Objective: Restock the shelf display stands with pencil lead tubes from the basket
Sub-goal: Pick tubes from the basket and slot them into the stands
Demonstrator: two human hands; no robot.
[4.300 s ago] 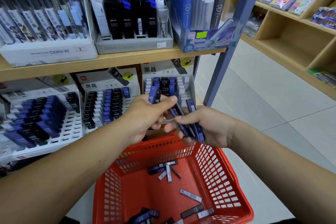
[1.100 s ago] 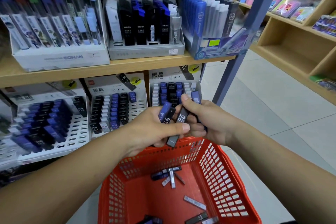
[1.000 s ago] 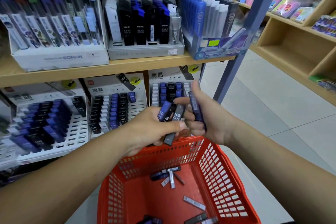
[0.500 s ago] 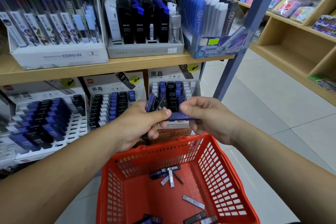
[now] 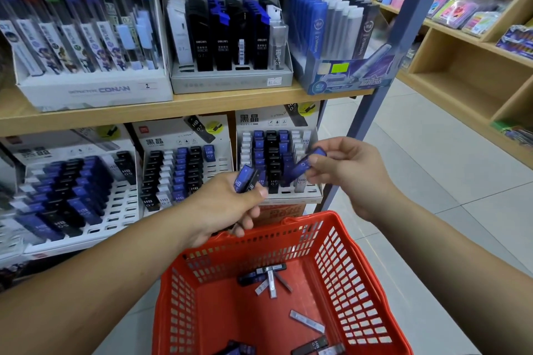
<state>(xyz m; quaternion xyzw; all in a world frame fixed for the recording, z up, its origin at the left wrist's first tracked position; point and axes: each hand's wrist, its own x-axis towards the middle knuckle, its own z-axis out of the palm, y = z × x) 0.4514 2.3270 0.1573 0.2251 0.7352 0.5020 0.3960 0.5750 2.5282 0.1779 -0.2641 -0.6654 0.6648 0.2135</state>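
My left hand (image 5: 222, 207) grips a small bunch of blue and black lead tubes (image 5: 245, 179) above the red basket (image 5: 334, 245). My right hand (image 5: 349, 170) pinches one blue lead tube (image 5: 302, 166), tilted, in front of the rightmost white display stand (image 5: 311, 193) on the lower shelf. That stand holds rows of blue, black and white tubes. Several loose tubes (image 5: 269, 278) lie on the basket floor.
Two more slotted stands (image 5: 184, 173) (image 5: 121, 204) sit left on the lower shelf. The upper wooden shelf (image 5: 173, 108) carries boxed lead refills. A blue-grey upright post (image 5: 375, 89) ends the shelving. Tiled floor and wooden shelves lie to the right.
My right hand has drawn one blue tube away from the bunch in my left hand and lifted it right, toward the rightmost stand. The hands have come apart.
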